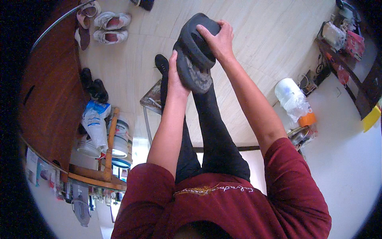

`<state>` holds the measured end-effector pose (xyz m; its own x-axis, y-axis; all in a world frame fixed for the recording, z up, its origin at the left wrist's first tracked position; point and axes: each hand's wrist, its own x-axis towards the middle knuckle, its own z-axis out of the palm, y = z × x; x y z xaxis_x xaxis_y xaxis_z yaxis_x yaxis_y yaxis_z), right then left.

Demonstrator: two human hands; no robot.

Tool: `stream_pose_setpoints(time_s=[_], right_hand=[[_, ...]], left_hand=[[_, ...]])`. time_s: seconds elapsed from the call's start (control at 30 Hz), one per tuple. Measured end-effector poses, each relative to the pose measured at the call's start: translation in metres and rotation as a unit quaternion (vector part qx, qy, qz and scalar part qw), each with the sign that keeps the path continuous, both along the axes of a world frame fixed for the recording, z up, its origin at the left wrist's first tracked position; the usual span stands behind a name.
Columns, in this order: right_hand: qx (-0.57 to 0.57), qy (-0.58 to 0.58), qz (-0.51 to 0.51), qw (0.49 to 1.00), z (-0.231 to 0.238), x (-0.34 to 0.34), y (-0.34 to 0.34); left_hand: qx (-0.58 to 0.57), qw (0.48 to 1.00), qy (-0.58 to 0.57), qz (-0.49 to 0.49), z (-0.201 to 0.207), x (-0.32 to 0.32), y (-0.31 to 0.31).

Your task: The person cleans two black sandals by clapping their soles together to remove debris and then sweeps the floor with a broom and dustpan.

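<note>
A dark grey slide slipper [193,71] is held up in front of me, its heel end nearest my body and its surface there worn to pale patches. My left hand [178,75] grips its left edge near the heel, with the thumb lying along the side and the other fingers hidden beneath. On the far right side, my right hand [219,42] is closed round the slipper's broad upper strap, thumb on top. Below the slipper are my legs in black trousers, and one black shoe [161,63] shows on the tiled floor.
White sneakers [112,36] and other footwear stand at the far left, beside a brown wooden panel [51,79]. Nearer left are buckets [120,137] and a white-blue bag [95,119]. A small stool [152,95] stands by my leg. A plastic-wrapped white container [289,91] sits right.
</note>
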<state>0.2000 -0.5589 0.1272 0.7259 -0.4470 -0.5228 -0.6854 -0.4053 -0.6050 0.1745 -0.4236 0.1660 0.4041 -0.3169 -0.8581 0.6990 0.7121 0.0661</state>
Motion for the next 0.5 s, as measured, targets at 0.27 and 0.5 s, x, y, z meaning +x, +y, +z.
stream_pose_setpoints(time_s=[0.27,0.5], right_hand=[[0.115,-0.079,0.063,0.988,-0.02,-0.018,-0.005],[0.078,-0.12,0.071,0.987,-0.002,-0.014,0.006]], left_hand=[[0.083,0.995,-0.018,-0.058,0.02,0.011,0.017],[0.045,0.982,-0.12,-0.14,0.004,0.006,0.045]])
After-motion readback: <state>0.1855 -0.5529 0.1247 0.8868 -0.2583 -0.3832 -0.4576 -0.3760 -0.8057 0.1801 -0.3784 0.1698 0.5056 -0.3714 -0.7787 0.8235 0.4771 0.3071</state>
